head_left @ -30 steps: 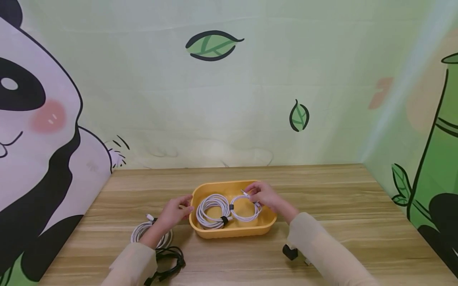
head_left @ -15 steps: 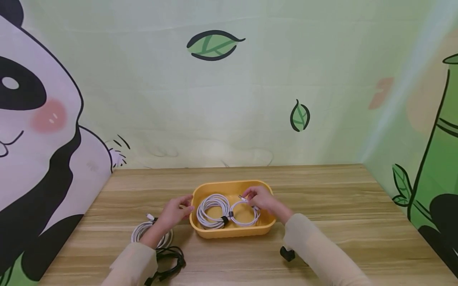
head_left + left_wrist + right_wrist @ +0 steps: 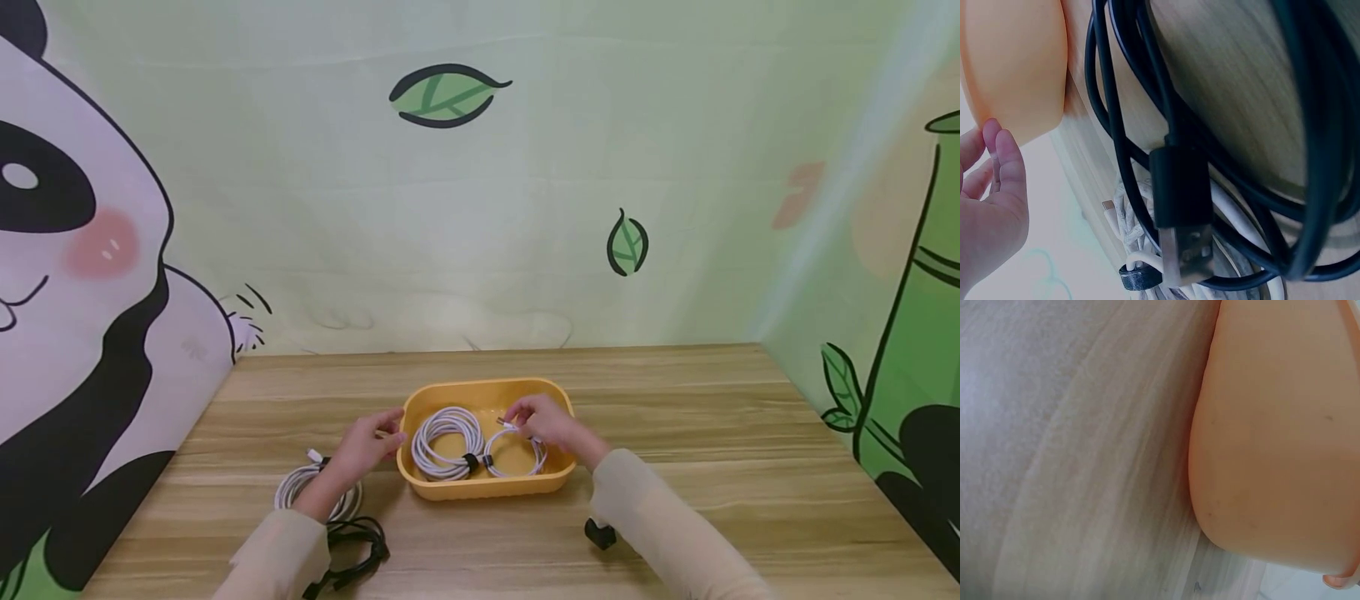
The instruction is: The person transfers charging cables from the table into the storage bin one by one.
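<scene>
A yellow plastic basket (image 3: pixel 491 490) stands on the wooden table with two coiled white cables inside. The thicker coil (image 3: pixel 447 443), bound with a black strap, lies in its left half. On the right, my right hand (image 3: pixel 546 421) pinches the thinner white cable coil (image 3: pixel 517 472) near its plug, partly covering it. My left hand (image 3: pixel 362 446) touches the basket's left end with relaxed fingertips; the left wrist view shows those fingers (image 3: pixel 1013 162) against the outer wall. The right wrist view holds only the basket's outside (image 3: pixel 1272 444) and the table; the right hand is out of it.
Left of the basket lie a grey-white coiled cable (image 3: pixel 294 483), partly under the left forearm, and a black cable (image 3: pixel 367 560) with a USB plug (image 3: pixel 1182 194). A small black object (image 3: pixel 600 533) sits beside the right sleeve. A printed backdrop (image 3: pixel 480 208) rises behind the table.
My right hand has moved slightly left and down inside the basket with the thinner cable coil. The left hand has stayed at the basket's left end.
</scene>
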### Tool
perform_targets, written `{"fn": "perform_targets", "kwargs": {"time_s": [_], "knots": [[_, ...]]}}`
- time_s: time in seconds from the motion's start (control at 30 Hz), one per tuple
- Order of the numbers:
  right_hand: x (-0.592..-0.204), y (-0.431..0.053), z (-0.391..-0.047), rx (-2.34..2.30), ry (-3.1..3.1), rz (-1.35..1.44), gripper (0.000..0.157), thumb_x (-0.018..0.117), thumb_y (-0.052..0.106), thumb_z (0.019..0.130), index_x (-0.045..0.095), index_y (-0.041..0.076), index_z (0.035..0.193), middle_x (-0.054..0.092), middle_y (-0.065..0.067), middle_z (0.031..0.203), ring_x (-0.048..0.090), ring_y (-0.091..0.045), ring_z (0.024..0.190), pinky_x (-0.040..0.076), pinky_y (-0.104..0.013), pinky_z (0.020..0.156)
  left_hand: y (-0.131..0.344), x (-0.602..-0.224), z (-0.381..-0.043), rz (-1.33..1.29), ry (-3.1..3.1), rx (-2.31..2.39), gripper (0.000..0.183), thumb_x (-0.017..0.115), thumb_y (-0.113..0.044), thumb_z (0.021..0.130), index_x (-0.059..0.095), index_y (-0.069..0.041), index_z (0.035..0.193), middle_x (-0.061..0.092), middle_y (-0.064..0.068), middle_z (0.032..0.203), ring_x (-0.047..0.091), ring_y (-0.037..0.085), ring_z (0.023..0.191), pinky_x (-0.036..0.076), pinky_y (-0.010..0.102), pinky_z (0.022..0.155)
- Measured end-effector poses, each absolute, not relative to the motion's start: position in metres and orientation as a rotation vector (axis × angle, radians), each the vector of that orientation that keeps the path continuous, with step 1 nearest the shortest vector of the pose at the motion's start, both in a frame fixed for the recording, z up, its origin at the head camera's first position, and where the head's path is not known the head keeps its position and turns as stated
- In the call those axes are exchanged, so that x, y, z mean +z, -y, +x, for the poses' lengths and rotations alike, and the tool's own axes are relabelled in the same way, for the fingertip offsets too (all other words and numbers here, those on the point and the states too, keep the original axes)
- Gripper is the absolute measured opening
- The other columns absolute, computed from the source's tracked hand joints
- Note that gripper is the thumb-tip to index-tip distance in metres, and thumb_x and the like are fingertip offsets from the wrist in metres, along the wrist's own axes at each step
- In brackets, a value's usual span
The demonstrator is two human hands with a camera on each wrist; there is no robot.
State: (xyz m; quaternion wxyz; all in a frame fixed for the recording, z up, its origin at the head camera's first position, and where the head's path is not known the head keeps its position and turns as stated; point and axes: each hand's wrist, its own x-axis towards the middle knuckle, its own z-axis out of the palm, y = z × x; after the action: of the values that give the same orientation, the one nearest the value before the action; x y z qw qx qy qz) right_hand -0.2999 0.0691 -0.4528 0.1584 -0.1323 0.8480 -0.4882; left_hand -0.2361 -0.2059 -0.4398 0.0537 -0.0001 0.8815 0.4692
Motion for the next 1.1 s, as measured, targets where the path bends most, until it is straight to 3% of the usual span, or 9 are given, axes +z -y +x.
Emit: {"fn": "perform_targets", "kwargs": {"time_s": [0.17, 0.43, 0.73, 1.1], "knots": [[-0.464, -0.072, -0.307, -1.403, -2.403, -0.472, 0.03, 0.053, -0.018, 0.067, 0.064, 0.004, 0.083, 0.051, -0.006, 0.072, 0.046, -0.016, 0.065, 0.04, -0.022, 0.048, 0.206, -0.44, -0.236, -0.009, -2.678, 1.423, 0.043, 0.055, -0.005, 0.086, 0.045, 0.0, 0.127, 0.055, 0.014, 0.098, 0.056, 0.015, 0.077, 0.054, 0.033, 0.07], [-0.451, -0.068, -0.294, -1.367, -2.381, -0.376, 0.028, 0.047, -0.019, 0.068, 0.062, -0.005, 0.087, 0.049, -0.006, 0.07, 0.042, -0.014, 0.06, 0.033, -0.019, 0.045, 0.206, -0.439, -0.236, -0.007, -2.685, 1.415, 0.043, 0.055, -0.005, 0.085, 0.045, 0.001, 0.127, 0.055, 0.014, 0.097, 0.056, 0.015, 0.079, 0.054, 0.033, 0.07], [-0.451, -0.068, -0.294, -1.321, -2.352, -0.353, 0.029, 0.045, -0.019, 0.068, 0.061, -0.004, 0.087, 0.048, -0.004, 0.066, 0.036, -0.009, 0.047, 0.028, -0.017, 0.039, 0.205, -0.439, -0.236, -0.009, -2.682, 1.419, 0.044, 0.055, -0.005, 0.085, 0.044, 0.001, 0.128, 0.055, 0.014, 0.097, 0.056, 0.016, 0.08, 0.054, 0.033, 0.071], [-0.451, -0.068, -0.293, -1.26, -2.421, -0.432, 0.033, 0.041, -0.019, 0.063, 0.061, -0.004, 0.084, 0.045, -0.002, 0.061, 0.038, -0.01, 0.051, 0.028, -0.016, 0.041, 0.205, -0.438, -0.236, -0.034, -2.673, 1.41, 0.044, 0.055, -0.006, 0.086, 0.045, -0.001, 0.128, 0.054, 0.013, 0.098, 0.055, 0.017, 0.082, 0.054, 0.033, 0.072]]}}
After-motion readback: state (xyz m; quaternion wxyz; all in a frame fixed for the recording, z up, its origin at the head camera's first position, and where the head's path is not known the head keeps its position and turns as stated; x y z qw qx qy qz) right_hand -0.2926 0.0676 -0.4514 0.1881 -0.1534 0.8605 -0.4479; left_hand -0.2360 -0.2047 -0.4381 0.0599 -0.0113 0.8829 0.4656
